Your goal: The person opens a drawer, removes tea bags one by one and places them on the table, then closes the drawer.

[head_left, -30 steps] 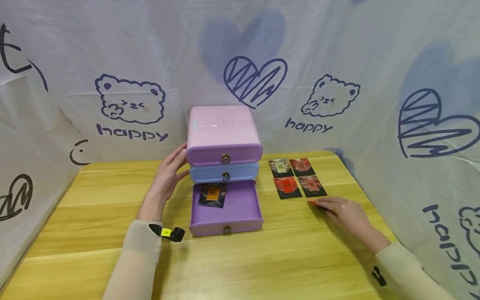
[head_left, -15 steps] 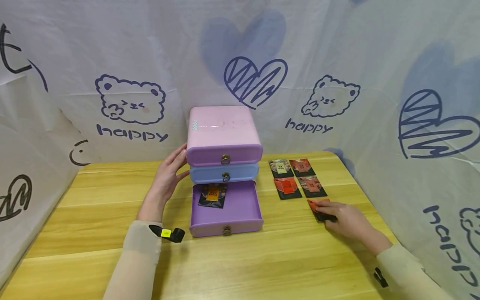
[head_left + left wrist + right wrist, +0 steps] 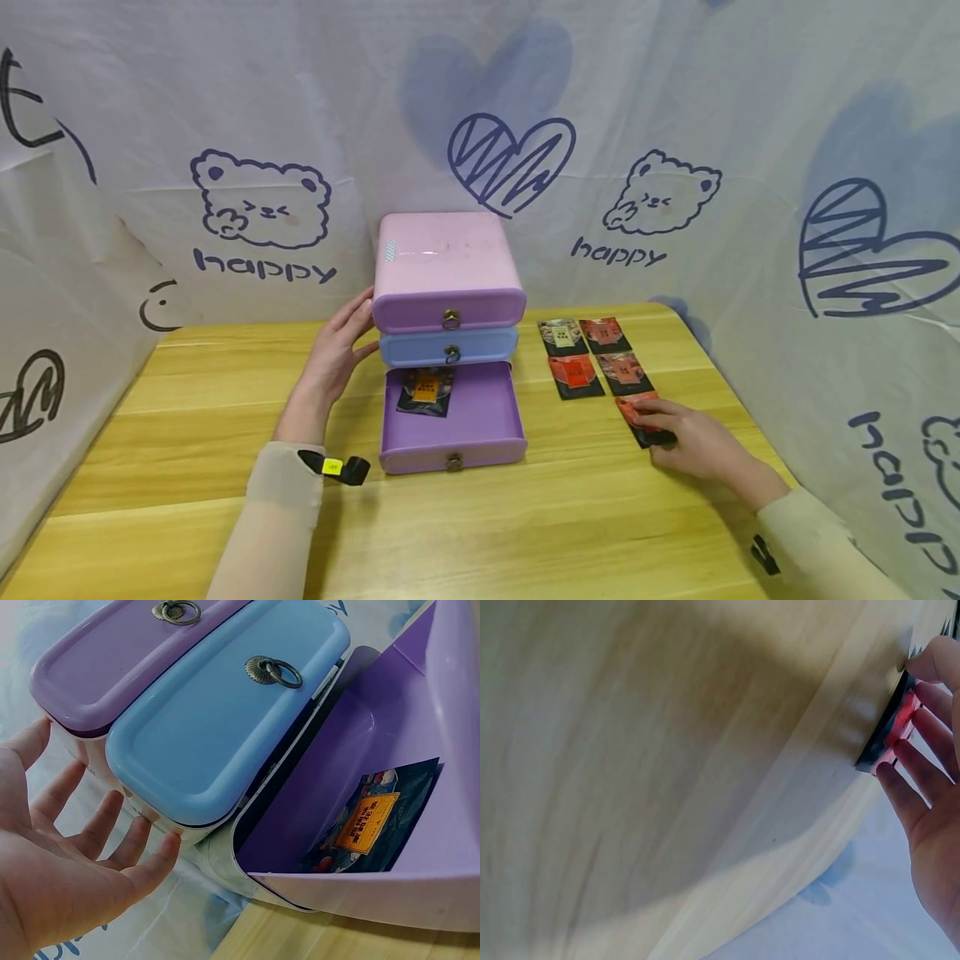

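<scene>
A small drawer cabinet (image 3: 450,258), pink on top, stands on the table with its bottom purple drawer (image 3: 483,412) pulled out. Inside that drawer, at the back left, lies a black packet with an orange label (image 3: 425,388). My left hand (image 3: 337,358) rests against the cabinet's left side; in the left wrist view its fingers (image 3: 97,825) are spread beside the blue middle drawer (image 3: 232,712). My right hand (image 3: 693,442) holds a red and black packet (image 3: 637,414) at the table, thumb at one edge and fingers over its red face (image 3: 900,724).
Several similar packets lie flat in a block right of the cabinet, among them a red one (image 3: 574,375) and a pinkish-red one (image 3: 624,372). A white printed cloth (image 3: 450,100) hangs behind and beside the wooden table (image 3: 480,533).
My right hand has lowered the red and black packet from a tilted pose to lie nearly flat, then shifted it up against the packet above. The left hand has stayed put.
</scene>
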A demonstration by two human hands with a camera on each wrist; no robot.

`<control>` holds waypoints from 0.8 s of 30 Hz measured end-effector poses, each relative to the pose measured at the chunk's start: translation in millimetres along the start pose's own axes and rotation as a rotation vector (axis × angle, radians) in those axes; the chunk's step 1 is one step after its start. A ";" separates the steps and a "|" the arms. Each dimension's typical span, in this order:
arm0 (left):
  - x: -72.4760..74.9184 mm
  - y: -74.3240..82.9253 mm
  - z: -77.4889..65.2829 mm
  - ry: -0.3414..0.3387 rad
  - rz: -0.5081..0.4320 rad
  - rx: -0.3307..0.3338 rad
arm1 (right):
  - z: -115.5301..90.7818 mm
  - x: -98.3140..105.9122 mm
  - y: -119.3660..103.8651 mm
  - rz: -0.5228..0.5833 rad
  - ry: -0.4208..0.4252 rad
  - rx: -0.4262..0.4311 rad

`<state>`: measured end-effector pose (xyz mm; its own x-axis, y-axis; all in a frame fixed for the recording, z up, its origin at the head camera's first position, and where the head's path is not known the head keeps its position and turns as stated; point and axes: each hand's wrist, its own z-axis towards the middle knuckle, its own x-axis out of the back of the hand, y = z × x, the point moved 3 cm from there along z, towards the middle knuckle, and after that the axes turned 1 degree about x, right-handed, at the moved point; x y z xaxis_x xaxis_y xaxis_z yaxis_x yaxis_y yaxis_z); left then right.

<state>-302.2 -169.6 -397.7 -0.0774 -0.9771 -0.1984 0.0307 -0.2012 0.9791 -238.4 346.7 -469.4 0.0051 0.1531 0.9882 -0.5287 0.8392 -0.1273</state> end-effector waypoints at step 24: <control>-0.2 0.8 0.0 0.004 -0.004 -0.006 | 35.1 44.5 -39.6 0.107 0.323 0.035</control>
<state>-302.2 -169.5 -396.9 -0.0738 -0.9764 -0.2027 0.0363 -0.2058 0.9779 -247.0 301.9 -417.4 0.2134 0.4010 0.8909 -0.5698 0.7918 -0.2199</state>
